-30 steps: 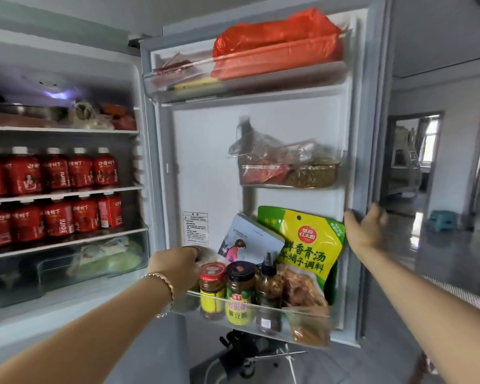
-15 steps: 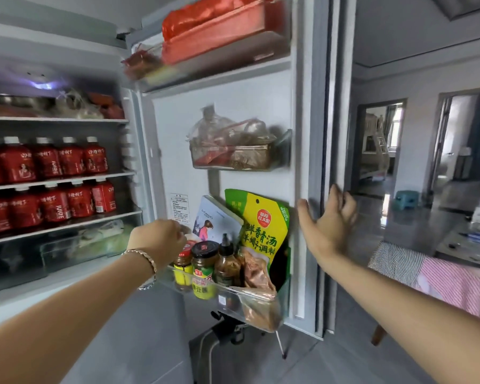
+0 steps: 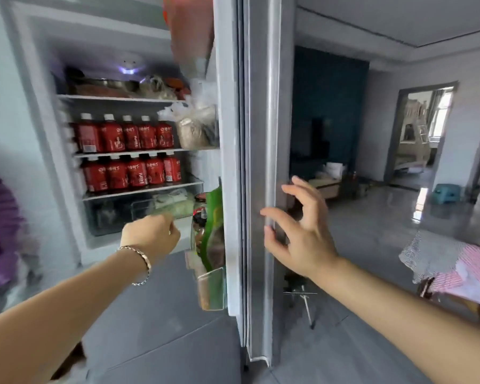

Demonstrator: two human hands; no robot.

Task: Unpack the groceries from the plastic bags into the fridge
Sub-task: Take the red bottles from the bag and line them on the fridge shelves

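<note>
Spread fingers (image 3: 278,218) of right hand (image 3: 306,238) at fridge door (image 3: 261,134) edge

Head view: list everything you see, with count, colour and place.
fridge door: one, grey, edge-on at centre
bottles: ten visible, red with white caps, two middle shelves
pouch: one, green, bottom door bin
red bag: one, red, top of door
stool: one, teal, floor far right
striped cloth: one, pink and white, right edge
bracelet: one, gold-coloured, left wrist
left hand: fingers curled, beside bottom door bin
right hand: fingers spread, at door's outer edge
</note>
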